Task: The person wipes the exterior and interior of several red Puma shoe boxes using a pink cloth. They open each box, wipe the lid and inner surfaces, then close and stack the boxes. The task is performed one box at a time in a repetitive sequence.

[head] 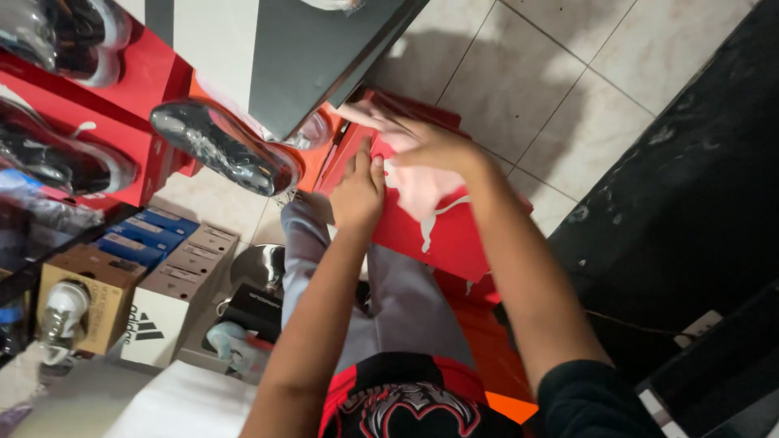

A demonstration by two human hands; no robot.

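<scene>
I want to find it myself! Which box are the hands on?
Look at the pale tiled floor, then down to the person's grey-trousered lap. Both hands, left and right, rest on a red shoebox there. Unlike the blue and brown boxes stacked nearby, its lid bears a white leaping animal.

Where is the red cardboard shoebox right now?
In the head view, the red cardboard shoebox sits centre frame, over the person's lap, under the left hand and right hand, beside the tiled floor.
</scene>
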